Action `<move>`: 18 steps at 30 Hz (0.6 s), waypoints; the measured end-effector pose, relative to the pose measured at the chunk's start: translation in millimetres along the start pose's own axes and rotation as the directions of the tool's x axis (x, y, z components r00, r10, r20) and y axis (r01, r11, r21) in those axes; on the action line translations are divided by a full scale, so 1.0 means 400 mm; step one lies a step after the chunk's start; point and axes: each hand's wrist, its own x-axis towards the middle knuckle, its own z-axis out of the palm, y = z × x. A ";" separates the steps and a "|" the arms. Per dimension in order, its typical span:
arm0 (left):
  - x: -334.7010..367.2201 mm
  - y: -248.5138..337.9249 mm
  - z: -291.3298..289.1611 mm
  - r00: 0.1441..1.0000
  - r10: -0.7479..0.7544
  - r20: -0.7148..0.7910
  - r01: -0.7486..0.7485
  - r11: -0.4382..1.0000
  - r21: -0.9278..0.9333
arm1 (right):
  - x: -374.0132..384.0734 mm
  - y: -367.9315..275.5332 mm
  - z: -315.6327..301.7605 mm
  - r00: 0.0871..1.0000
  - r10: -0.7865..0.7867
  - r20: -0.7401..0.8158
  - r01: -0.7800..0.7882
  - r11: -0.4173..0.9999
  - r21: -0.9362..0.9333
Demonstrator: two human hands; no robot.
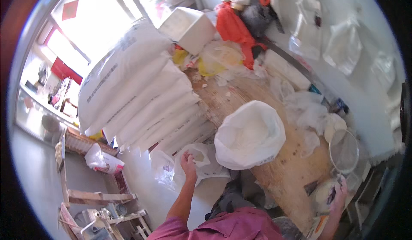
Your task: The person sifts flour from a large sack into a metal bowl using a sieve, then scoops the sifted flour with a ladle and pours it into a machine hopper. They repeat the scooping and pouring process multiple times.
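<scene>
Two bare hands are spread wide: your left hand (188, 164) at a white plastic bag (214, 169) beside the desk (281, 180), your right (339, 192) just below a round sieve (344, 151). Whether either hand's fingers grip anything cannot be told.

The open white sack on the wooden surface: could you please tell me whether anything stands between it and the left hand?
Yes: in this view, a white plastic bag lies between the left hand and the open white sack.
</scene>
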 end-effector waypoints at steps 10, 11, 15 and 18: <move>-0.026 -0.047 -0.185 0.962 -0.219 -0.166 0.219 0.976 -0.019 | 0.181 -0.407 1.078 0.608 -0.270 0.747 0.333 0.940 0.069; -0.019 -0.047 -0.201 0.960 -0.229 -0.163 0.233 0.972 0.007 | 0.224 -0.452 1.250 0.526 -0.496 0.691 0.483 0.843 0.237; 0.042 -0.047 -0.183 0.947 -0.318 -0.043 0.318 0.948 0.001 | 0.319 -0.786 1.653 0.372 -0.490 0.788 0.121 0.867 0.483; 0.078 -0.024 -0.188 0.959 -0.275 -0.066 0.276 0.961 0.015 | 0.261 -0.740 1.751 0.368 -0.538 0.758 0.065 0.828 0.556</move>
